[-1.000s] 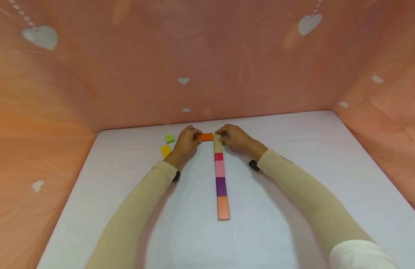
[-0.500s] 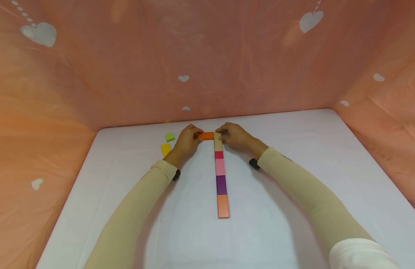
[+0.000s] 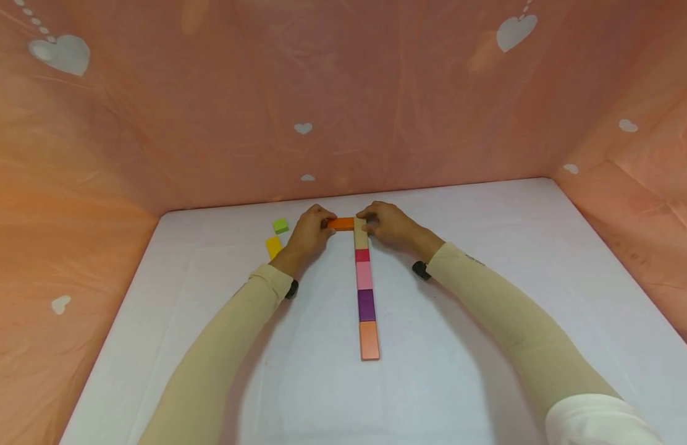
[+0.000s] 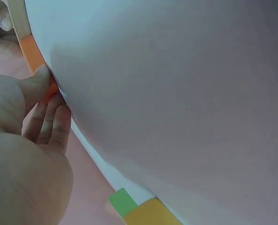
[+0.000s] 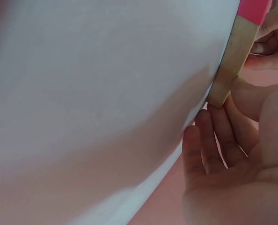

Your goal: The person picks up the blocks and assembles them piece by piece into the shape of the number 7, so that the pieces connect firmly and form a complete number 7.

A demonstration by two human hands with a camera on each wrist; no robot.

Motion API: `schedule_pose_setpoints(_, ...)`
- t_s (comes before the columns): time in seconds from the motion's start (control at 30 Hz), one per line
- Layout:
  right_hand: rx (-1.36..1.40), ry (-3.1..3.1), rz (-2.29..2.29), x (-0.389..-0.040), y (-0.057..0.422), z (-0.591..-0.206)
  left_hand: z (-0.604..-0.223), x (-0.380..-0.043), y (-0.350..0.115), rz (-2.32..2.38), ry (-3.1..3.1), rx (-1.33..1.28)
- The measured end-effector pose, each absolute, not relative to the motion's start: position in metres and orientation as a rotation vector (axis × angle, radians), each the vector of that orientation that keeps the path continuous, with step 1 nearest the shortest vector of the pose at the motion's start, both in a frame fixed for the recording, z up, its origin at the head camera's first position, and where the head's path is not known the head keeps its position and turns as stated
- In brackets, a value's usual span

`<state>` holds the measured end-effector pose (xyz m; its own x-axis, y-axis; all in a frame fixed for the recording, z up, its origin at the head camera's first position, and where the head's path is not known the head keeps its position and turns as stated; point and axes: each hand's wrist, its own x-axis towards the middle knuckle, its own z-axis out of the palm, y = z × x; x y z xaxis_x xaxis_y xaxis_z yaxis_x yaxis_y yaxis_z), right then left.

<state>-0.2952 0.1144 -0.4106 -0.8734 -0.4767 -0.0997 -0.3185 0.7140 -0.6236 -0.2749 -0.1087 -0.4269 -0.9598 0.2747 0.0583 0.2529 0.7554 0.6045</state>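
Observation:
My left hand (image 3: 309, 233) pinches the left end of an orange block (image 3: 342, 224) between thumb and fingers. The block's other end meets the side of a plain wooden block (image 3: 361, 236), near its far end. That far end is gripped by my right hand (image 3: 392, 226); the right wrist view has the thumb on the side of the wooden block (image 5: 233, 61) and fingertips at its end. Running toward me from it, end to end, lie a red block (image 3: 362, 254), a pink block (image 3: 364, 275), a purple block (image 3: 366, 305) and a peach block (image 3: 369, 340).
Left of my left hand lie a small green block (image 3: 280, 225) and a yellow block (image 3: 273, 246), the latter partly behind the wrist. The white tabletop (image 3: 488, 309) ends at a peach cloth wall (image 3: 238, 142) close behind the hands.
The orange block has slid slightly right with my left hand, and the narrow gap to the wooden block has closed. My right hand stays on the wooden block. The camera view shifted slightly.

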Motion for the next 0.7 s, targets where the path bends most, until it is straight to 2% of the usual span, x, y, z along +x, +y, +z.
schedule_pose_setpoints(0.7, -0.596, 2.652, -0.916, -0.2929, 0.1146, -0.4152, -0.4232, -0.2722, -0.1127, 1.061, 2.888, 0.431)
